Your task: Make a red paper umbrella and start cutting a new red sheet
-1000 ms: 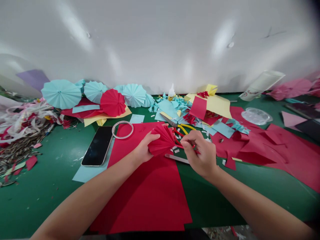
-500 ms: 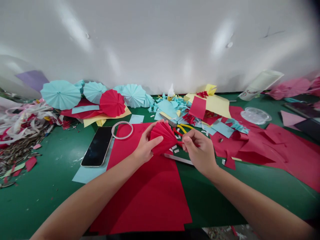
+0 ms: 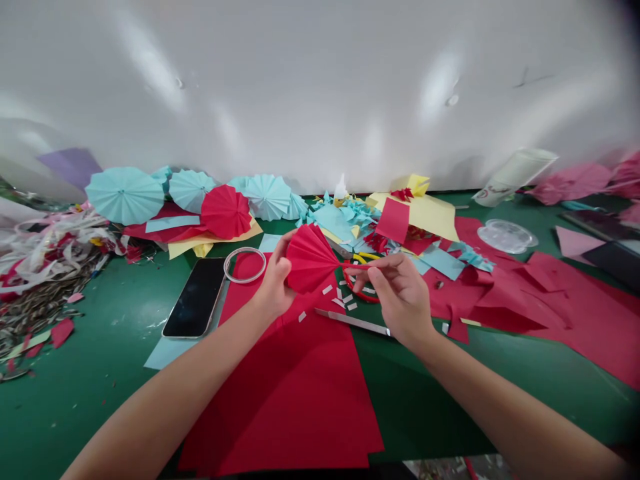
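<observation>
My left hand (image 3: pixel 276 279) is closed on the spread side of a red pleated paper fan (image 3: pixel 313 260), thumb in front. At the fan's narrow end, my right hand (image 3: pixel 403 293) pinches a thin red stem (image 3: pixel 357 265) between thumb and fingertips. Below the fan lie a flat metal blade-like strip (image 3: pixel 350 321) and several small white paper bits (image 3: pixel 339 303). Just behind the right fingers is a tool with red and yellow handles (image 3: pixel 367 256), partly hidden. Red paper sheets (image 3: pixel 285 400) lie under my hands.
Left of my hands are a phone (image 3: pixel 194 298) and a roll of tape (image 3: pixel 245 281). Light blue paper rosettes (image 3: pixel 125 195) and a red one (image 3: pixel 226 212) stand along the wall. Cut red paper (image 3: pixel 530 293) and a clear plastic lid (image 3: pixel 507 236) are at right.
Both hands have shifted slightly, the left one leftward and the fan up and left. The fan looks more spread, and more of its thin stem and the strip below show.
</observation>
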The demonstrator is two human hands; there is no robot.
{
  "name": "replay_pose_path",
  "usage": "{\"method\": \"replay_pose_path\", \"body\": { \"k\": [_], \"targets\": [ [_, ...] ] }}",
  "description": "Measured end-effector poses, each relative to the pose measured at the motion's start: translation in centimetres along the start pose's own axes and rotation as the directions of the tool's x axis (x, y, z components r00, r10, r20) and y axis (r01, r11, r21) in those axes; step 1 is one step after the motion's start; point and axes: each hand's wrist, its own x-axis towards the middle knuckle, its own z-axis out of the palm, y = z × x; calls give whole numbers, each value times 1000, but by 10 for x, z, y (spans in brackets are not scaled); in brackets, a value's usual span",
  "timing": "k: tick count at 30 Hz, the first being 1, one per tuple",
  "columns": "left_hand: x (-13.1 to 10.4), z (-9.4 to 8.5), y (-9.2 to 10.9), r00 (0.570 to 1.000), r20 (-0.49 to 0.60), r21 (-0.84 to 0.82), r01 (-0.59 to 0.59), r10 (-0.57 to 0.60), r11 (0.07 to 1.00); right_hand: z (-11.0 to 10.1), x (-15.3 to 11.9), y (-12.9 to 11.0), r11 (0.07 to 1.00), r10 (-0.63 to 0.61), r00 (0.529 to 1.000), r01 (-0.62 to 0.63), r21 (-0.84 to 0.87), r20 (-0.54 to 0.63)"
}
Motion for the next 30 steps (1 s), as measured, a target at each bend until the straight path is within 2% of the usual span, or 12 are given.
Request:
{"method": "replay_pose_path", "body": {
  "k": [3,5,8,13,14,15,16,18,20,22,24,30],
  "targets": [
    [2,5,9,1000,-18,-140,19,-21,990,-1,1,3,1000,-1,999,2,30,-38],
    [5,7,12,997,-66,-147,41,-51,988,-3,2,7,998,-1,999,4,70,-54],
    [9,5,13,998,-40,83,-36,39,996,-5,2,11,992,3,998,6,129,-69],
    [15,-6,24,982,111,429,-185,151,884,-9,5,13,993,0,995,12,118,-105],
    [16,-9,29,959,225,635,-279,173,721,-9,5,12,994,-3,994,15,112,-112],
    [16,-11,34,921,348,774,-387,174,501,-9,6,12,994,-5,993,17,106,-116],
    [16,-12,38,880,454,834,-475,139,281,-9,6,11,995,-8,993,20,100,-118],
    [16,-12,45,815,580,813,-576,20,-89,-9,5,10,996,-14,994,23,82,-108],
    [15,-11,47,777,621,719,-618,-106,-317,-8,4,8,998,-18,996,23,51,-91],
    [14,-9,45,772,608,652,-619,-185,-438,-6,3,6,1000,-22,996,22,9,-82],
    [13,-7,43,791,580,645,-591,-194,-484,-5,2,5,999,-34,997,32,-29,-75],
    [9,-5,38,826,553,726,-542,-109,-423,-4,0,3,994,-64,997,61,-95,-36]
  ]
}}
